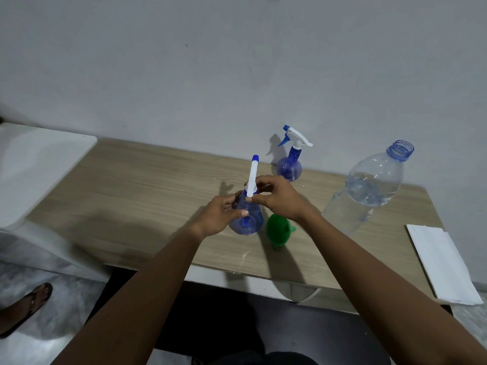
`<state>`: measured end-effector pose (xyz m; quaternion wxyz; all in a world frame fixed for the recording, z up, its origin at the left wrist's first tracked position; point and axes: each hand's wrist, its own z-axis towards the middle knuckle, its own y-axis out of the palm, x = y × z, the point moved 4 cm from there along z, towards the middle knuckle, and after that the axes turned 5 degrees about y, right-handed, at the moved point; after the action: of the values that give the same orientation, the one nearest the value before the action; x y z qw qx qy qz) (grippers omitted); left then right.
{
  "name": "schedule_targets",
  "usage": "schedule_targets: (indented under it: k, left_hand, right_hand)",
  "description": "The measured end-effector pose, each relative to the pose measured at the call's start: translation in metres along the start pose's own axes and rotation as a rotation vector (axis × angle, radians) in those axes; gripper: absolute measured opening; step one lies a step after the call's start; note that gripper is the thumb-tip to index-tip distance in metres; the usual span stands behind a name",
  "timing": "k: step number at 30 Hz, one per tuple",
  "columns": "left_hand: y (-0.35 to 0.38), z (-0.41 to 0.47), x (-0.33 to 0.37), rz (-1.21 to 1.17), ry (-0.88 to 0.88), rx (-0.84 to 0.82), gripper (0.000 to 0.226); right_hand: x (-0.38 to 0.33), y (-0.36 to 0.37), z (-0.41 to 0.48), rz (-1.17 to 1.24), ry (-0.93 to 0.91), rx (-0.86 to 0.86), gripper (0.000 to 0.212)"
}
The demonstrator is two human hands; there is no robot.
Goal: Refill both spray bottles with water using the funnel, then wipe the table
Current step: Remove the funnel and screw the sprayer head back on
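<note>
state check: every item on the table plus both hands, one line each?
Near spray bottle: upright on table, spray head at its neck.
Far spray bottle: upright, head on, untouched.
Water bottle: upright, uncapped, partly full.
Funnel: lying on table, in no bottle.
White cloth: folded flat, table's right edge.
Left hand: grips near bottle's body.
Right hand: pinches the spray head's base.

Two sprayers, one funnel, one bottle

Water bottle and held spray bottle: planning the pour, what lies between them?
Head view: the green funnel lies on the table between the held spray bottle and the water bottle, right beside the spray bottle.
</note>
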<state>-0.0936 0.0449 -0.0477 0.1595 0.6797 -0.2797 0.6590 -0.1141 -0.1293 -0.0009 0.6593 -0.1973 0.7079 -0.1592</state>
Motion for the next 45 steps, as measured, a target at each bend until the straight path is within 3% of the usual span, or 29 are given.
schedule_targets:
  k: [9, 12, 16, 18, 23, 29, 34, 45]
  left_hand:
    - [0.001, 0.0, -0.001, -0.041, 0.002, 0.006, 0.053]
    - [0.003, -0.004, 0.0, -0.043, 0.004, 0.008, 0.053]
    - [0.001, -0.017, -0.002, -0.039, -0.004, -0.022, 0.047]
    - [-0.004, -0.024, -0.002, -0.034, -0.017, -0.064, 0.044]
    - [-0.011, -0.042, 0.001, 0.01, -0.09, -0.141, 0.033]
    - [-0.016, -0.058, -0.013, -0.025, -0.301, -0.109, 0.02]
    - [-0.019, -0.066, -0.024, 0.02, -0.389, -0.119, 0.019]
    - [-0.022, -0.075, -0.038, -0.019, -0.436, -0.186, 0.03]
  right_hand:
    - [0.0, 0.007, -0.005, 0.031, 0.071, 0.053, 0.028]
    - [0.005, 0.009, -0.013, 0.118, 0.049, 0.146, 0.031]
    - [0.003, 0.013, -0.029, 0.167, 0.025, 0.185, 0.071]
    - [0.002, 0.016, -0.035, 0.144, 0.043, 0.137, 0.079]
    - [0.0, 0.033, -0.04, 0.271, 0.157, 0.049, 0.051]
    - [0.011, 0.066, -0.044, 0.424, 0.396, -0.027, 0.027]
    - [0.019, 0.084, -0.047, 0.467, 0.467, -0.063, 0.036]
    - [0.021, 0.102, -0.05, 0.517, 0.523, -0.089, 0.01]
